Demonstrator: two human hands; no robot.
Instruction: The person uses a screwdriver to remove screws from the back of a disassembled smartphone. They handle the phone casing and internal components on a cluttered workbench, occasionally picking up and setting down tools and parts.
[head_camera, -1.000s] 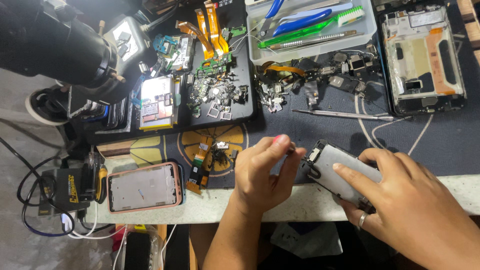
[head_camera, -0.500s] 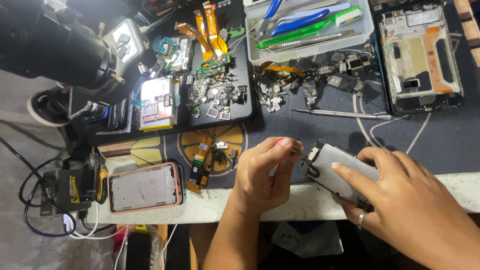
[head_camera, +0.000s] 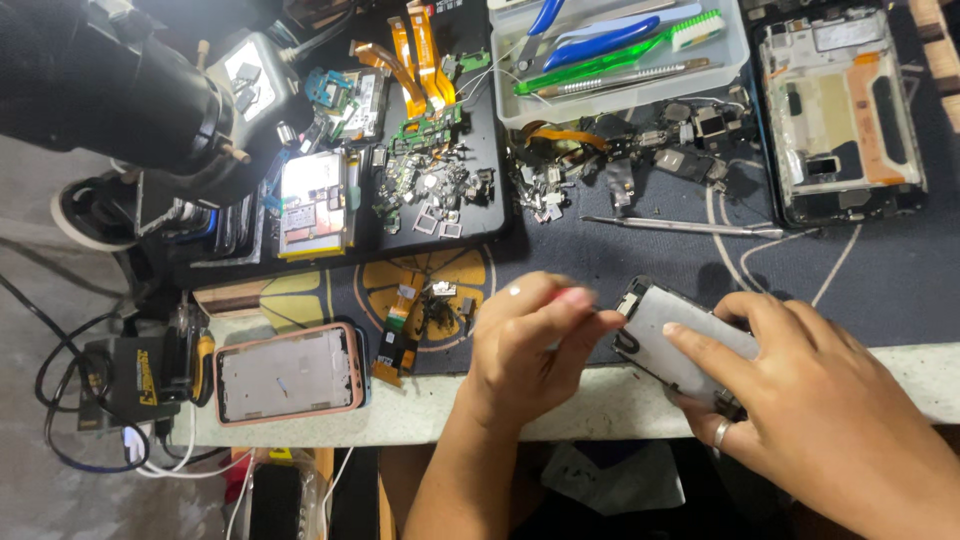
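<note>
head view: the bench (head_camera: 600, 405) carries many parts. the right hand (head_camera: 810, 400) holds the grey phone body (head_camera: 672, 340) at the bench edge, partly covering it. the left hand (head_camera: 530, 345) has a narrow pinching grip at the phone's top corner; what it pinches is hard to see.

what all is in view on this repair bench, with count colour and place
grey phone body with open back: 1, grey, front edge of the bench, held by right hand
pink-cased phone frame: 1, pink rim, front left
stripped phone chassis: 1, silver and orange, back right
white plastic tool tray: 1, white, back centre, holding a green brush and blue-handled tools
metal tweezers: 1, silver, mid bench
black tray of small parts: 1, black, back left of centre
orange flex cables: several, orange, back
black microscope: 1, black, back left
dark blue work mat: 1, under everything
left hand: fingertips pinched at the phone's corner
right hand: ring on one finger, gripping phone
</note>
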